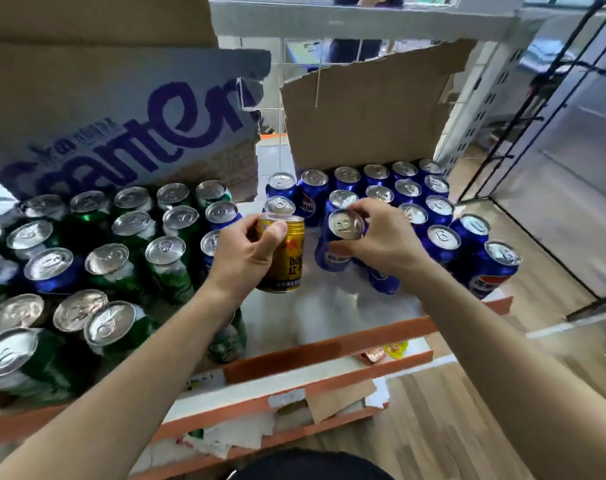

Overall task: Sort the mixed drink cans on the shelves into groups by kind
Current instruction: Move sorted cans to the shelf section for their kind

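At the centre of the frame, the left hand (241, 259) is wrapped around a gold Red Bull can (287, 261), holding it upright above the shelf. Just to its right, the right hand (384, 239) pinches a blue Pepsi can (334, 252) by its top rim, fingertips curled over the lid, with the can tilted slightly. To do this step well, the blue can probably wants lowering straight down beside its own kind without knocking the close-packed neighbours. The gold can matches neither group, so it likely needs a separate spot, perhaps the bare white shelf (312, 306) at lower centre. On the right stand rows of blue Pepsi cans (440, 237), backed by a torn brown cardboard wall (363, 109). On the left stand green cans (166, 268) under a torn carton with purple lettering (121, 109). A few stray blue cans (52, 275) are mixed in among the green. Whether either group sits inside a tray cannot be told. Lower in the frame, a second shelf holds cardboard scraps (332, 400) and torn paper.
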A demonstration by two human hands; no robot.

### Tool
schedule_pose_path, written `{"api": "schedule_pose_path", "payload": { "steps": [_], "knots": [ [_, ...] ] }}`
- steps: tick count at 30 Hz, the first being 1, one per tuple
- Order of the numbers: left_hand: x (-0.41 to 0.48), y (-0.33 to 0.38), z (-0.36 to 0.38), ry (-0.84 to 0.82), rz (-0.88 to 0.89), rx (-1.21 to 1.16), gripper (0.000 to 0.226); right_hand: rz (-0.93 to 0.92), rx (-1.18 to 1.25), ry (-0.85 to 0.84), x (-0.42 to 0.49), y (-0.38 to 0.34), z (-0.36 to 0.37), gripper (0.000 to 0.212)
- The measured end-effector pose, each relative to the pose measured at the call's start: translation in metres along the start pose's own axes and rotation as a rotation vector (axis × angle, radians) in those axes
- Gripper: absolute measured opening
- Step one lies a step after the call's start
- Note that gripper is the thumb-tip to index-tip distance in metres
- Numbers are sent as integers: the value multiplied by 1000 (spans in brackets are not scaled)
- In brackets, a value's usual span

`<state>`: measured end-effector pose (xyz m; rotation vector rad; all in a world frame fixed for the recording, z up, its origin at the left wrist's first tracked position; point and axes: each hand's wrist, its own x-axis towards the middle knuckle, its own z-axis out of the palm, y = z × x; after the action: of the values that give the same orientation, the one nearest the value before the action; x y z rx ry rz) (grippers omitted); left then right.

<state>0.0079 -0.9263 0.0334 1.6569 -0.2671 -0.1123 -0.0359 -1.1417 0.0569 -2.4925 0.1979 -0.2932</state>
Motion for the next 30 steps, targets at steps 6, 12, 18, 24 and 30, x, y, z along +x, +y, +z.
{"api": "schedule_pose_path", "payload": {
  "steps": [6, 12, 18, 24, 30],
  "knots": [
    [-7, 8, 9, 129, 32, 31, 47, -55, -214, -55, 26, 26, 9, 66],
    [-20, 6, 22, 223, 37, 25, 32, -143, -272, -105, 33, 40, 11, 64],
    [-32, 7, 32, 308, 70, 91, 38, -174, -336, -124, 39, 45, 13, 73],
    [-48, 10, 17, 393, 51, 138, 46, -394, -72, -139, 25, 17, 6, 64],
    [-62, 21, -12, 440, 75, 161, 49, -590, 111, -321, 7, -29, 0, 71]
  ]
}}
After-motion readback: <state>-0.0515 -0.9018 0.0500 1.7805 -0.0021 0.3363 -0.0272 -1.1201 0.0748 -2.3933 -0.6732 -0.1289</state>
